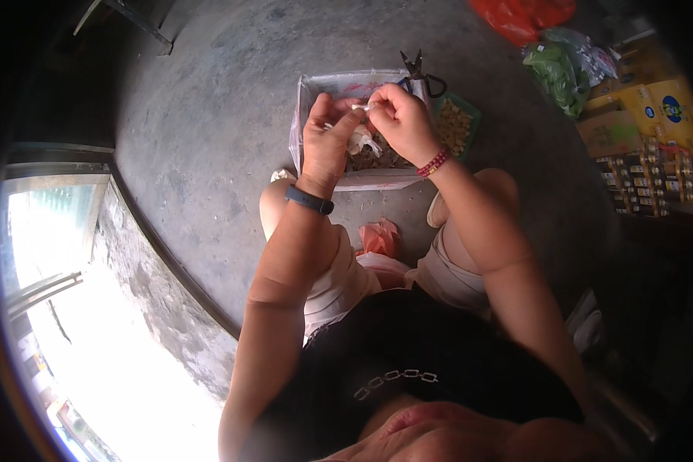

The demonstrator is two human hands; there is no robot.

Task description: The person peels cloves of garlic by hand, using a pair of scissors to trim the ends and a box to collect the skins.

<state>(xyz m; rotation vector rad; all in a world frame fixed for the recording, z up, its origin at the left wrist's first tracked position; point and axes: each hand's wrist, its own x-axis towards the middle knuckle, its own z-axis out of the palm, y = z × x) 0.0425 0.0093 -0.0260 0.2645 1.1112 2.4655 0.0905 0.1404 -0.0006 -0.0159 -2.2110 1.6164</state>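
Above an open box lined with pale plastic [381, 183], my left hand [326, 141] holds a small whitish piece [359, 107] between thumb and fingers. Bent fingers of my right hand [403, 124] pinch the same piece from the other side. Just below the left thumb, a pale papery scrap [362, 140] is visible; whether the hand holds it cannot be told. Brown, dry-looking scraps [367, 161] lie inside the box, partly hidden by my hands. Dark-handled scissors [418, 69] rest with blades apart at the box's far right corner.
A green basket [472, 128] with several tan pieces [451, 124] stands right of the box. Farther right are a red plastic bag [522, 17], a bag of green contents [560, 69] and yellow cartons [664, 101]. Between my feet lies a red plastic bag [380, 237].
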